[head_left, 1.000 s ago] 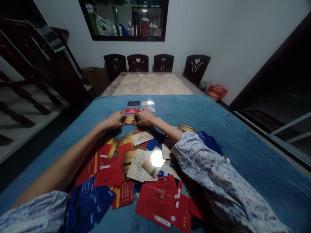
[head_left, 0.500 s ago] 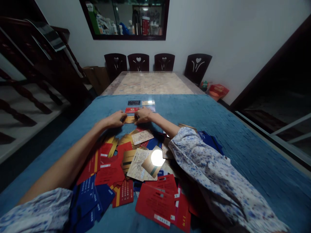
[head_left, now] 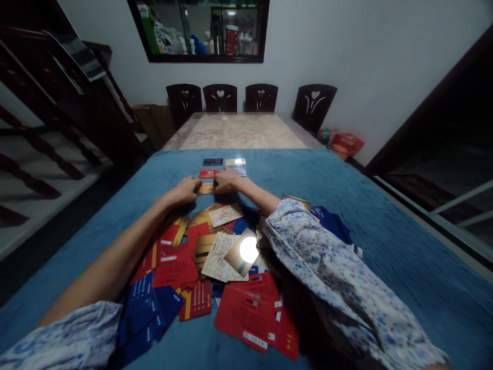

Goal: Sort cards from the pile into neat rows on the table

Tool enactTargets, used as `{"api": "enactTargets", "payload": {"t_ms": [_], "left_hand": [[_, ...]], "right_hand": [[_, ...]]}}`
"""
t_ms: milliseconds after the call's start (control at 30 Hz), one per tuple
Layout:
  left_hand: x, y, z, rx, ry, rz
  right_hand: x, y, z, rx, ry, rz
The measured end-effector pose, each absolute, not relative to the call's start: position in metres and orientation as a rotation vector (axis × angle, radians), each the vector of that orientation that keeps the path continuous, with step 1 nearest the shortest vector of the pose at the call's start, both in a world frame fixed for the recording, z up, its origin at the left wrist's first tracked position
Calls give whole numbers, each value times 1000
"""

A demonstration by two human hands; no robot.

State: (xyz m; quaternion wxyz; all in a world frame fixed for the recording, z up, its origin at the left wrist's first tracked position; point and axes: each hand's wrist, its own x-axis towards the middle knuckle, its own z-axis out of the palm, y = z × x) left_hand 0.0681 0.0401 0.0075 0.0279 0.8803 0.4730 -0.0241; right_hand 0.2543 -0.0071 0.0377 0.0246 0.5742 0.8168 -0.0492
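A gold card [head_left: 206, 188] lies flat on the blue cloth between my two hands. My left hand [head_left: 187, 190] has its fingers closed at the card's left edge, and my right hand [head_left: 227, 182] pinches its right edge. Just beyond it is a red card [head_left: 207, 173], and a pale card [head_left: 241, 172] is partly hidden behind my right hand. Farther off, a dark card [head_left: 213, 162] sits beside a light gold card [head_left: 233, 162]. Nearer to me spreads a loose heap of red cards [head_left: 244, 316], blue cards [head_left: 140, 303] and gold or cream cards [head_left: 221, 257], overlapping at many angles.
The blue cloth [head_left: 385, 241] covers the near part of the table; its far end shows bare patterned stone [head_left: 246, 131]. More blue cards [head_left: 333, 223] lie beyond my right sleeve. Several dark chairs [head_left: 221, 98] stand at the far wall. A wooden railing [head_left: 26, 139] is at left.
Both hands stay at the gold card with almost no movement. The view has shifted very slightly; the cards keep their places.
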Motion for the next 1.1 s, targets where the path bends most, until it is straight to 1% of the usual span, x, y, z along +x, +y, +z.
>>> {"api": "enactTargets", "payload": {"t_ms": [200,433,833,1100], "left_hand": [[64,35,2,2644,1456,195],[65,22,1,2660,1438,300],[66,1,8,2776,1447,165],[78,-45,24,2789,1276,223]], "right_hand": [[257,-11,36,1790,2525,-149],[265,-19,33,1745,2599,-31],[308,-73,31,1684,2807,-57],[329,-102,15,1644,3014,-130]]}}
